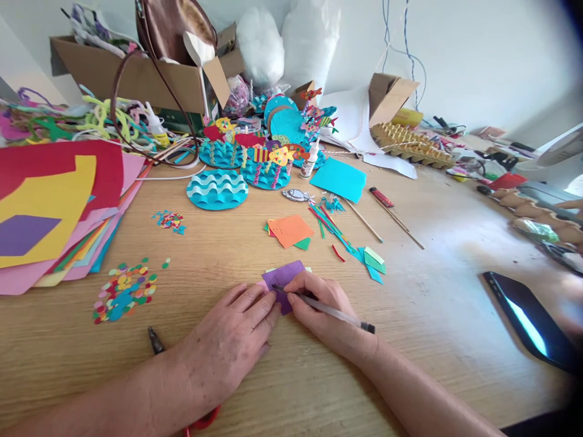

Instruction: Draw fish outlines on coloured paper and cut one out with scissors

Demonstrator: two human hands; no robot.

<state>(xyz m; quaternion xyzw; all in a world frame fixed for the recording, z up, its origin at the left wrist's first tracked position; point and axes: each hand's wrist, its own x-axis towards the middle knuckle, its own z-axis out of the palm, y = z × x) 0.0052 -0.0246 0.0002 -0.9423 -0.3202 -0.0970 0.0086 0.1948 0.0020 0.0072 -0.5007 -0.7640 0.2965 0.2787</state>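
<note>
A small purple paper piece [291, 272] lies on the table, with bits of pink and pale green paper showing under its edges. My left hand [241, 321] rests flat, its fingertips pressing the paper's left side. In my right hand [325, 303] is a pen [339, 314] with a clear barrel and dark end cap, its tip touching the purple paper. Scissors lie partly under my left forearm; their dark blades [155, 340] and red handle [204, 420] stick out. Just beyond the hands sits a stack of orange paper [290, 230] with green and red pieces below.
Paper dots [125, 291] and tiny scraps [169, 221] lie left, near coloured sheets [59, 182]. Behind stand fish decorations on blue bases [264, 173], a glue bottle [310, 161] and a cardboard box [127, 79]. Rightward are paper strips [337, 230], a cutter [381, 197] and a phone [528, 321].
</note>
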